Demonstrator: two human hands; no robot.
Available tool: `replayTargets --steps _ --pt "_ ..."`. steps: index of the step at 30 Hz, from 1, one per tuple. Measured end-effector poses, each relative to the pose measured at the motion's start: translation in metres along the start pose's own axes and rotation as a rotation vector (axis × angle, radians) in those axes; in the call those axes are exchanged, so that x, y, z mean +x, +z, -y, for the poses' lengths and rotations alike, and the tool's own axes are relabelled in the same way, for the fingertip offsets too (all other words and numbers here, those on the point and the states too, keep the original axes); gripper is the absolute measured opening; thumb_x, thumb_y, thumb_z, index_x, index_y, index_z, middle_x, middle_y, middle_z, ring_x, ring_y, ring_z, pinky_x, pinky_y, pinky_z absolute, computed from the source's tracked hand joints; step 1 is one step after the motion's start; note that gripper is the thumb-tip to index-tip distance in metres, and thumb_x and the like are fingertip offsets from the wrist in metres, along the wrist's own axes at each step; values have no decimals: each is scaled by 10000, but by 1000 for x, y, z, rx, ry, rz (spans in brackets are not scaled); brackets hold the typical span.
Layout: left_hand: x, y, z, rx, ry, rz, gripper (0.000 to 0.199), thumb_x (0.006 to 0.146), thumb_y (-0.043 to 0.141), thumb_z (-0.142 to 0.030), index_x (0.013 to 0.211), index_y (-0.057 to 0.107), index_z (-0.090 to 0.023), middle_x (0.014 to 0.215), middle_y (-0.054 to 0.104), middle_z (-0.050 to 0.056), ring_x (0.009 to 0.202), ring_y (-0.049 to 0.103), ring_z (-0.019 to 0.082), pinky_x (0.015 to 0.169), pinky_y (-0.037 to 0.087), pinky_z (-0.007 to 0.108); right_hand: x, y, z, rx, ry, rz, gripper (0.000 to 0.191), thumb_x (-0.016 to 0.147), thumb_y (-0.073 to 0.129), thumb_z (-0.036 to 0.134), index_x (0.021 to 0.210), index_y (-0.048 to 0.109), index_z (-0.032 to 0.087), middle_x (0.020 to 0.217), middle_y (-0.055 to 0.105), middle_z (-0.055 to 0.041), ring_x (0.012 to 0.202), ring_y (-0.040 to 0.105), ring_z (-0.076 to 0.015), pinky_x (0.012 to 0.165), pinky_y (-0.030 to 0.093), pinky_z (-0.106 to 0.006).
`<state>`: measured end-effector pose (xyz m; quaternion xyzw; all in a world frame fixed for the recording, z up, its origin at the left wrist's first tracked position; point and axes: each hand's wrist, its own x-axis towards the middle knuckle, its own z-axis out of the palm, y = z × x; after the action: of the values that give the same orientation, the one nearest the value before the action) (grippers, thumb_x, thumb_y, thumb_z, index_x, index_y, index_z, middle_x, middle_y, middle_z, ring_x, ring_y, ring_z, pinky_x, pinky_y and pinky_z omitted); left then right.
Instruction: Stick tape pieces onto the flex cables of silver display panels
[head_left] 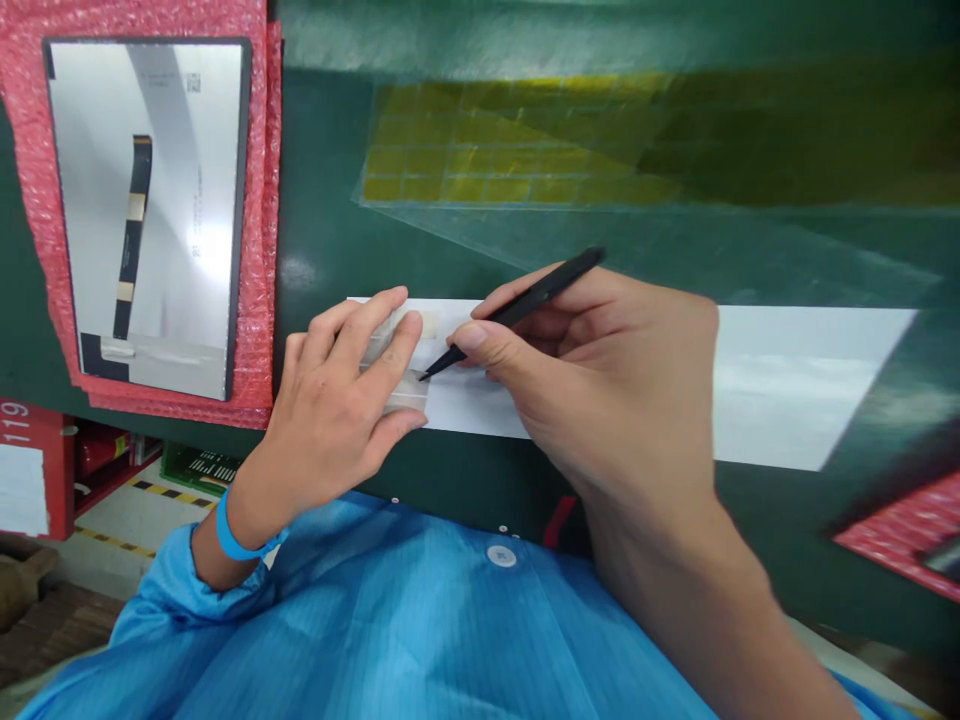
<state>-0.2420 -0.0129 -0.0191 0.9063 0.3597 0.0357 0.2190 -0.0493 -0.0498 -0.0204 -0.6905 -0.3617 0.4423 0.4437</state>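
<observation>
One small piece of clear film (401,392) lies on a white strip (480,405) on a dark green mat (337,210). The left hand (337,400) presses down on it. Its fingers (386,345) are spread apart and lie flat, and they do not pinch anything. The film sits under these fingers, near the left end of the strip.

The right hand (600,390) holds black tweezers (525,308) like a pen, between the thumb and the first fingers. The grip is tight and narrow. The thin tip of the tweezers is at the edge of the film. I cannot tell if the tweezers' two points are open or shut.

The white strip runs on to the right, under the right hand. Up past the hands, a yellow grid sheet (487,145) lies on the mat under a clear sheet. To the left, a silver screen panel (146,220) with a black ribbon cable (133,240) rests on red bubble wrap (262,200).

The person wears a blue smock (375,620) with a white snap (501,556), and a blue band (236,530) on the left wrist. Down past the mat's edge stand a red rack (30,470) marked 119 and a green crate (199,468).
</observation>
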Motion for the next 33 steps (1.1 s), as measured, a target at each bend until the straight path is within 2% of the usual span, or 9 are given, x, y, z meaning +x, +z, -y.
replayTargets --steps 5,9,14,17,21,23,26,29,33 --pt "-3 1 2 15 -10 -3 704 956 765 -427 1522 460 -139 1625 410 171 1402 397 378 1014 427 520 -4 6 -1 8 -33 13 96 855 798 241 825 713 208 745 708 -3 615 668 -158 519 500 -231" --pt "-5 3 5 9 -21 -1 728 942 785 -449 1526 457 -165 1629 410 161 1417 392 370 1035 445 535 -9 5 -4 118 -36 -18 130 851 816 286 818 721 204 727 693 -12 573 637 -142 516 523 -222" --pt "-6 3 7 -5 -40 16 734 942 787 -462 1539 461 -186 1635 399 163 1434 384 363 1120 422 560 -15 -15 -4 248 8 -77 176 803 874 327 793 746 207 757 708 -53 539 604 -140 496 516 -230" --pt "-6 0 9 -29 -59 12 712 944 785 -428 1538 471 -194 1625 410 162 1445 379 350 1157 401 559 -19 -47 -2 265 27 -204 167 707 926 282 745 775 221 749 712 -90 515 591 -153 446 467 -235" --pt "-6 -9 11 -48 -67 -12 634 951 754 -327 1518 495 -215 1609 422 156 1446 388 347 1174 380 574 -25 -109 -8 288 36 -423 229 541 963 200 673 777 222 676 684 -129 415 512 -176 331 373 -275" --pt "-3 -14 11 -9 -57 -54 538 980 684 -302 1490 524 -239 1580 452 152 1417 426 367 1141 393 609 -29 -142 -15 291 45 -527 261 503 957 175 681 771 219 612 650 -110 370 456 -167 297 334 -272" --pt "16 -13 7 106 -4 -186 402 1003 642 -304 1399 600 -251 1502 532 156 1330 501 419 1044 432 637 -32 -187 -30 312 41 -627 289 515 950 140 710 753 220 570 622 -73 362 440 -145 304 315 -239" --pt "47 1 -19 33 134 -284 330 1009 650 -244 1339 633 -239 1418 599 147 1279 563 395 1029 444 594 -31 -225 -47 314 17 -658 265 601 932 134 762 738 214 616 659 -82 362 433 -119 319 284 -221" --pt "86 37 -91 -222 322 -256 255 1011 632 -133 1263 655 -160 1291 658 139 1191 622 313 1002 483 500 -29 -257 -68 278 40 -663 303 608 923 107 788 702 208 524 580 -22 330 399 -105 312 228 -218"
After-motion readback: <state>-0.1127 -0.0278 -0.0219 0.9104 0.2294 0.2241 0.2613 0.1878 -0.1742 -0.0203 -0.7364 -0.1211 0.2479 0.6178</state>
